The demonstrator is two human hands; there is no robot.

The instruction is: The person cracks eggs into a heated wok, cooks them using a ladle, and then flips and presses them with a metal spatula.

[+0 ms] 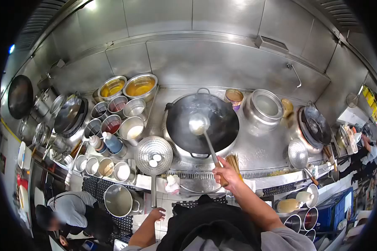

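Note:
My right hand (229, 173) is closed around the wooden handle end of a long ladle (209, 144). The ladle's bowl is inside a large black wok (180, 125), over its middle, with a steamy haze and bright glare there. My left hand (156, 214) hangs low at the counter's front, just below the handle end of a perforated skimmer (143, 146). Its fingers look loosely bent with nothing visible in them. The skimmer lies on the counter left of the wok, with a few white egg-like pieces (156, 157) in it.
Steel seasoning pots (134, 129) and bowls of yellow liquid (140, 85) stand left. A lidded-looking steel pot (266, 106) and a second wok (316, 125) are right. A bamboo brush (231, 162) lies beside my right hand. A co-worker (73, 209) bends at lower left.

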